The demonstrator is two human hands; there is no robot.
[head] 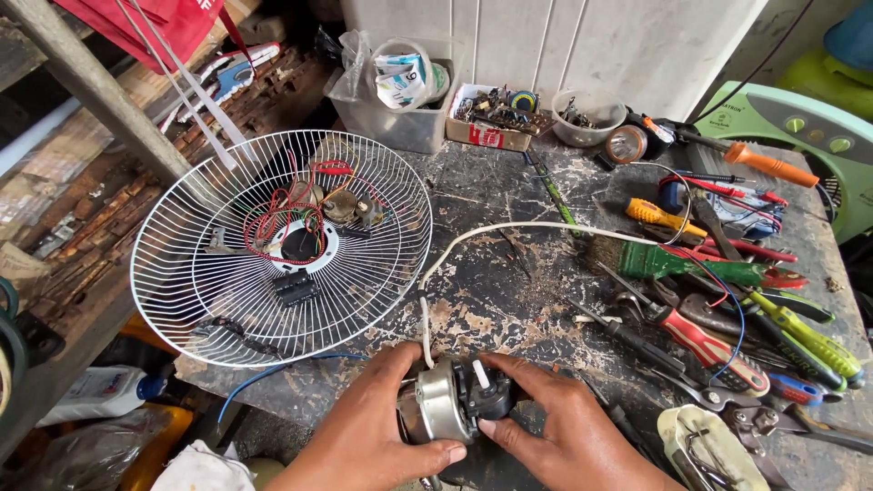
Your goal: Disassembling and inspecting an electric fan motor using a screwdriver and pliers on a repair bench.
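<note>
Both my hands hold a small fan motor (pixel 450 400) at the near edge of the worn black workbench (pixel 509 273). My left hand (pixel 373 427) wraps the motor's silver metal casing from the left. My right hand (pixel 568 427) grips the black plastic end with its white knob from the right. A white cable (pixel 509 229) runs from the motor up across the bench toward the tools.
A white wire fan guard (pixel 282 245) lies at the left, holding red wires and small parts. Screwdrivers, pliers and a green brush (pixel 691 264) crowd the right side. Plastic tubs and a parts box (pixel 491 118) stand at the back. A green fan base (pixel 800 127) sits far right.
</note>
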